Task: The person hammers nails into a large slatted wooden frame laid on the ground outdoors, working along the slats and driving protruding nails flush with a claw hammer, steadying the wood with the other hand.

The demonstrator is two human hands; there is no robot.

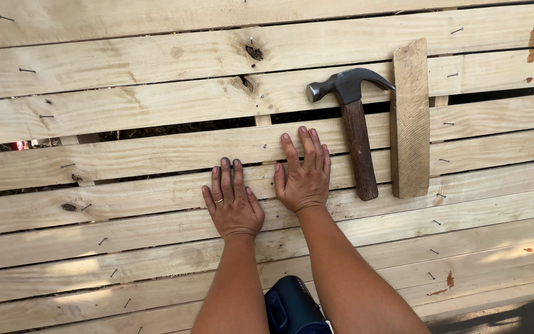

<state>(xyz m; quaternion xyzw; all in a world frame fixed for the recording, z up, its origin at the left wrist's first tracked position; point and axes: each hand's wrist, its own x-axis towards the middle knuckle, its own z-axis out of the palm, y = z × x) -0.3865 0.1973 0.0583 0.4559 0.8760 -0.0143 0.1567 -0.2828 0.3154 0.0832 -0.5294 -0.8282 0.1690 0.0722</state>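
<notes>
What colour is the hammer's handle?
Dark reddish brown wood, below a grey metal head; the hammer shows best in the head view.

I am wearing nothing on my forearms: both are showing bare from the wrists back to the frame's lower edge. I am wearing a thin gold ring on a finger of my left hand. My right hand is carrying no ring, and its nails are looking short.

Below me: pale, rough-sawn pine slats running crosswise, dark gaps between, bent nails sticking up. Hard sunlight, warm glare at left. Dark ground shows bottom right.
</notes>
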